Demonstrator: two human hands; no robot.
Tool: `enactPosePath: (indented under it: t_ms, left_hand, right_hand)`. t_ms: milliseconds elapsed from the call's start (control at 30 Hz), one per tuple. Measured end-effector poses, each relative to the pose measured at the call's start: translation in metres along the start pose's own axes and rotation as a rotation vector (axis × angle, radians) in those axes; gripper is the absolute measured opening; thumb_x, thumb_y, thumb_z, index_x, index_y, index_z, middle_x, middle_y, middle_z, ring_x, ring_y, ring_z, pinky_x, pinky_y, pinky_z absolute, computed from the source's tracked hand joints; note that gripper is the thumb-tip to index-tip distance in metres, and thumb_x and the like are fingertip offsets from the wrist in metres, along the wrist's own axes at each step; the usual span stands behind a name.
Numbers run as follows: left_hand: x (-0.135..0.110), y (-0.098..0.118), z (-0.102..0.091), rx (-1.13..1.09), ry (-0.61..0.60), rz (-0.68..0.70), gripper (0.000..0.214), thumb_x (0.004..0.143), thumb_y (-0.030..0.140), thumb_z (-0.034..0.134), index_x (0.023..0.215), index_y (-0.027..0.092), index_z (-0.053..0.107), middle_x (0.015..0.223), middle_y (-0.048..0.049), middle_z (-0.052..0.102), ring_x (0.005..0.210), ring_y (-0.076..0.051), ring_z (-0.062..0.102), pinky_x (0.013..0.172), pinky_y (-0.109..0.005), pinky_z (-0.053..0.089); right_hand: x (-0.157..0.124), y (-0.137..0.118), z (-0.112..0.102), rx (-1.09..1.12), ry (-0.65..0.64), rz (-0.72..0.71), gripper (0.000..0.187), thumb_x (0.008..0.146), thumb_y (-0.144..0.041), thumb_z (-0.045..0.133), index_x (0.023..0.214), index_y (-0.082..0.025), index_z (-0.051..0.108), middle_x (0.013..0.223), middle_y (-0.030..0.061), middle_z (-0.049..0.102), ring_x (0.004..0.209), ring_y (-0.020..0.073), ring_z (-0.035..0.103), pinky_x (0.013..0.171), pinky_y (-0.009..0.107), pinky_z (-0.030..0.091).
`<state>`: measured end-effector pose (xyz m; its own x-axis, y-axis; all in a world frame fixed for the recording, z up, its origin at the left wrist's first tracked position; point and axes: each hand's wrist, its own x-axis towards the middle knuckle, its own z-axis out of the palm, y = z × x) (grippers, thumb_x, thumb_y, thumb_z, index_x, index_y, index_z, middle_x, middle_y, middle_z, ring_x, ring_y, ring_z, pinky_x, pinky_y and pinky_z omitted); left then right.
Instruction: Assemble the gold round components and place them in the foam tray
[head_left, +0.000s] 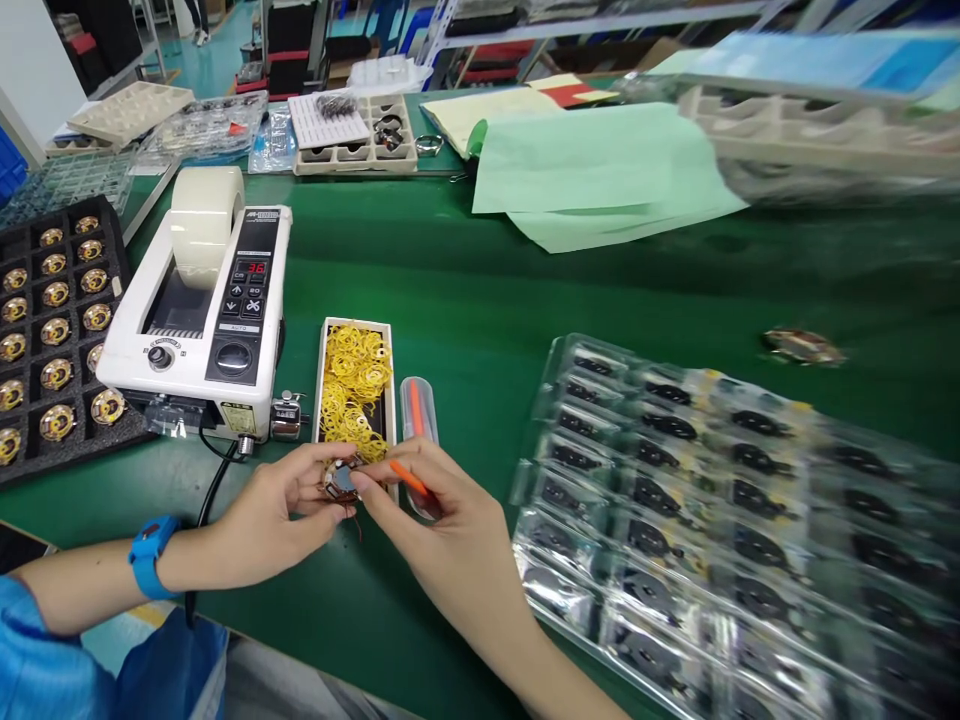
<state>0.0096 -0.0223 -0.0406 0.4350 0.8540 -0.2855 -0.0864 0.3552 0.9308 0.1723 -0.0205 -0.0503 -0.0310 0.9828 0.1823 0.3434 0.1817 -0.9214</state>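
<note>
My left hand point(259, 520), with a blue wrist strap point(154, 556), pinches a small round copper-rimmed part point(341, 482) with a grey middle. A thin reddish wire hangs below it. My right hand point(457, 530) grips an orange stick point(409, 478), and its fingertips touch the part's right side; the stick's ends are partly hidden. Just beyond both hands lies a white box point(323, 385) of thin yellow rings point(356, 365). Beside the box is a clear tube point(429, 405) with something orange inside.
Left stands a white tape dispenser point(191, 350), with a small metal counter point(286, 415) at its side. A black foam tray point(45, 470) of round coppery parts lies farther left. Clear blister trays point(570, 480) of dark parts spread right, below another round part point(802, 347). Green sheets point(600, 165) lie behind.
</note>
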Motion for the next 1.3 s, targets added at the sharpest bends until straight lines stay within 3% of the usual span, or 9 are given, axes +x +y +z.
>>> enactPosePath:
  t_ms: [267,467,933,1300]
  left_hand:
    - [-0.0008,-0.0017,-0.0003,0.057,0.023,0.017,0.040,0.084,0.023,0.063,0.121,0.015,0.055,0.100,-0.0091,0.072,0.093,-0.018,0.068,0.087,-0.030,0.052]
    - [-0.0009,-0.0031,0.0006,0.077,0.056,0.050,0.034,0.085,0.021,0.061,0.118,0.016,0.055,0.091,-0.0061,0.072,0.089,-0.017,0.068,0.084,-0.028,0.052]
    - [0.0025,-0.0021,0.0077,-0.013,0.136,0.049,0.029,0.083,0.035,0.066,0.103,0.017,0.056,0.087,-0.0057,0.074,0.083,-0.018,0.070,0.080,-0.029,0.054]
    - [0.0041,-0.0033,0.0077,-0.043,0.159,0.066,0.025,0.081,0.030,0.068,0.100,0.017,0.058,0.081,-0.0036,0.073,0.078,-0.016,0.069,0.075,-0.026,0.055]
  right_hand:
    - [-0.0025,-0.0007,0.0028,-0.052,0.020,-0.075,0.017,0.083,-0.021,0.062,0.066,-0.022,0.062,0.066,-0.0007,0.055,0.057,0.0133,0.052,0.050,0.025,0.043]
    - [-0.0038,-0.0021,0.0040,-0.126,0.034,-0.103,0.018,0.084,-0.022,0.061,0.066,-0.023,0.059,0.064,-0.0019,0.050,0.052,0.0122,0.045,0.045,0.024,0.037]
    - [-0.0062,-0.0029,0.0076,-0.168,0.046,-0.186,0.013,0.085,-0.015,0.060,0.073,-0.022,0.060,0.070,-0.0007,0.054,0.062,0.0136,0.056,0.053,0.025,0.045]
    - [-0.0071,0.0003,0.0078,-0.248,0.047,-0.259,0.012,0.086,-0.014,0.059,0.077,-0.021,0.059,0.073,-0.0005,0.054,0.062,0.0128,0.057,0.052,0.024,0.046]
